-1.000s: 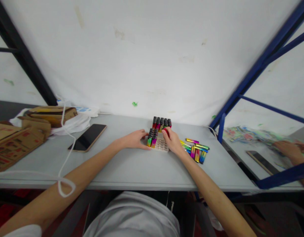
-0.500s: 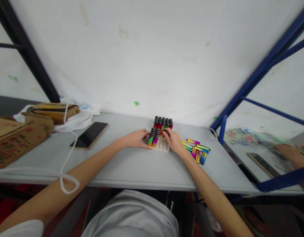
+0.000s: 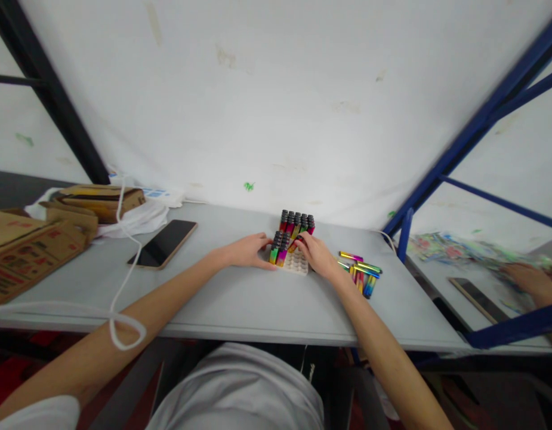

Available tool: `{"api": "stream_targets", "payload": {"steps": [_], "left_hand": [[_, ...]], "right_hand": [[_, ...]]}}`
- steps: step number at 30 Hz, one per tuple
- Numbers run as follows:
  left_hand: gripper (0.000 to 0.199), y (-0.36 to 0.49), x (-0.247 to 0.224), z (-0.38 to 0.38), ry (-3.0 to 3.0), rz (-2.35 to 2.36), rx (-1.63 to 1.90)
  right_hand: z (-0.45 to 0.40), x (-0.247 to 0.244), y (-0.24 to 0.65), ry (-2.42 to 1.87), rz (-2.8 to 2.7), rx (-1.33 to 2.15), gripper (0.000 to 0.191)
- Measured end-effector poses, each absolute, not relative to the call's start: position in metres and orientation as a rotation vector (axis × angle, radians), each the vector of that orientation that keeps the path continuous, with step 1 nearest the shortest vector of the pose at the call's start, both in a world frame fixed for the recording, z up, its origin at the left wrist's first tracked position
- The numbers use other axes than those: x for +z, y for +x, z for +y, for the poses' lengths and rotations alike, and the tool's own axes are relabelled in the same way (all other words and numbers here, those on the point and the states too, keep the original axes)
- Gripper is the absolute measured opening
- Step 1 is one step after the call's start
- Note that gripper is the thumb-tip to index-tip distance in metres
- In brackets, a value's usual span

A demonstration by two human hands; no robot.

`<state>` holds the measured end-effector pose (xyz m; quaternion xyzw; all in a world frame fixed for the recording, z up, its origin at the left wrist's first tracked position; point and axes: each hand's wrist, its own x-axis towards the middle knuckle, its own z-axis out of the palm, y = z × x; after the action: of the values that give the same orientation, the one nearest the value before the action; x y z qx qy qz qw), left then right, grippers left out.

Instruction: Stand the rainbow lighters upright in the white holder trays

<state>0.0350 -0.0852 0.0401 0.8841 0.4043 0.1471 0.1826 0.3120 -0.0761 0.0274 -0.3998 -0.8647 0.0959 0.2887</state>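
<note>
A pale tray with round holes (image 3: 296,263) lies on the grey table, with upright shiny lighters (image 3: 278,249) in its left part. My left hand (image 3: 251,251) rests at the tray's left side, fingers apart, thumb at the front corner and fingertips against the lighters. Over the tray, my right hand (image 3: 315,252) pinches a yellow and red lighter (image 3: 293,245), tilted, its top hidden by the fingers. Behind stands a block of upright black-topped lighters (image 3: 296,222). Loose metallic lighters (image 3: 364,272) lie to the right of my right hand.
Left on the table are a black phone (image 3: 166,243), cardboard boxes (image 3: 38,257) and a white cable (image 3: 119,215). Blue metal bars (image 3: 459,149) rise at the right. Beyond them are another phone (image 3: 478,300) and another person's hand (image 3: 533,280).
My right hand has turned the lighter more upright over the tray and shifted slightly. My left hand has stayed in place.
</note>
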Motion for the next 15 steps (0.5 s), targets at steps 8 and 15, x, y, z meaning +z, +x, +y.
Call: {"api": "stream_targets", "payload": {"steps": [8, 15], "left_hand": [[0.068, 0.0352, 0.0413, -0.0856, 2.493, 1.137, 0.4], [0.065, 0.0356, 0.0414, -0.0853, 2.502, 1.16, 0.382]], "right_hand": [[-0.0718, 0.0269, 0.3066, -1.047, -2.273, 0.285, 0.022], [-0.0777, 0.0333, 0.3109, -0.991, -2.347, 0.229, 0.029]]}}
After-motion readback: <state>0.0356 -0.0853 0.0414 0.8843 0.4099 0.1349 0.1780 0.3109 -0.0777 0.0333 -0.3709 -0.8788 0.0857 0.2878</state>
